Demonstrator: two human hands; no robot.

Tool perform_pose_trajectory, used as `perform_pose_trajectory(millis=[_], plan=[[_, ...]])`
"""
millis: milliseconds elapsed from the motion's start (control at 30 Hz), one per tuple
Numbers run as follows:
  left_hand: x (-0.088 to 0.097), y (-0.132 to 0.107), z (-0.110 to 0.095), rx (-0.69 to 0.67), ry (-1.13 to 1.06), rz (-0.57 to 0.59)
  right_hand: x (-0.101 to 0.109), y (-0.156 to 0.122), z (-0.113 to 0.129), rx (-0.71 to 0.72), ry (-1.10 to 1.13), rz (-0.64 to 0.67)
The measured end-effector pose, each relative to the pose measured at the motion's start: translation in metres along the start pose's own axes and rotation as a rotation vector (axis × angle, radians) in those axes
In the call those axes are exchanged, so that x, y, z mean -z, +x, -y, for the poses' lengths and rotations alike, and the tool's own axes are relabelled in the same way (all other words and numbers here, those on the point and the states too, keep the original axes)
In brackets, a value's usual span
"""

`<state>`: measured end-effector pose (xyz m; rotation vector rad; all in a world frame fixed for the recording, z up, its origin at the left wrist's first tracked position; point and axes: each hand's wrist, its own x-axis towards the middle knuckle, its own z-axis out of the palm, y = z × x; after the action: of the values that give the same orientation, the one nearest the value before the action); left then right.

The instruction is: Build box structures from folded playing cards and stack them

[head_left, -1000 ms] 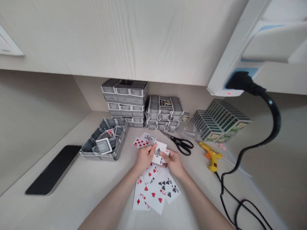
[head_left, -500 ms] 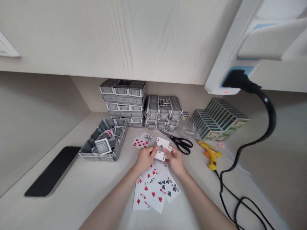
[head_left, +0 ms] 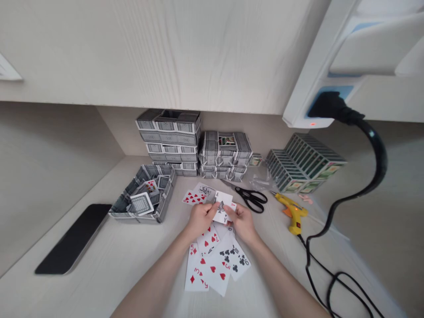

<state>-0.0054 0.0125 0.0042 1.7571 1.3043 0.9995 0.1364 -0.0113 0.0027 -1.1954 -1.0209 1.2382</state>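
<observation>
Between thumb and fingers, my left hand [head_left: 200, 219] pinches the left edge of an ace of spades playing card [head_left: 222, 201]. My right hand [head_left: 243, 221] grips the same card from its right side. A red ace [head_left: 233, 206] peeks out behind it, partly covered by the right fingers. Below my hands, several face-up playing cards [head_left: 213, 269] overlap on the table, among them hearts, diamonds and clubs. Just beyond my left hand lie an eight of hearts [head_left: 191, 197] and a picture card [head_left: 206, 190].
Black scissors [head_left: 253, 199] and a yellow glue gun [head_left: 292, 213] with a black cord lie to the right. At left are an open box made of cards [head_left: 155, 216] and a black phone [head_left: 74, 238]. Stacked card boxes [head_left: 168, 137] and card packs [head_left: 308, 161] line the back.
The view has shifted very slightly. Both hands keep their hold on the aces, with hardly any movement.
</observation>
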Motion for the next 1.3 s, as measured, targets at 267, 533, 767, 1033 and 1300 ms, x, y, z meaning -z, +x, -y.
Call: perform_pose_trajectory(millis=[267, 533, 767, 1033, 1300], plan=[[0.0001, -0.0043, -0.0060, 0.031, -0.045, 0.034, 0.0021, 0.0025, 0.0028, 0.031, 0.030, -0.038], [-0.0001, -0.0034, -0.0020, -0.018, -0.014, 0.069, 0.0041, 0.0057, 0.0020, 0.044, 0.031, -0.016], [-0.0015, -0.0012, 0.0013, -0.023, 0.048, 0.015, 0.0043, 0.0054, 0.0027, 0.041, 0.033, 0.018], [-0.0013, -0.0004, 0.0008, -0.014, 0.061, 0.034, 0.0049, 0.0057, 0.0014, 0.048, -0.008, 0.009], [0.0014, -0.0016, -0.0049, 0.075, -0.161, 0.103, 0.0049, 0.0073, -0.0030, 0.058, -0.012, -0.019]])
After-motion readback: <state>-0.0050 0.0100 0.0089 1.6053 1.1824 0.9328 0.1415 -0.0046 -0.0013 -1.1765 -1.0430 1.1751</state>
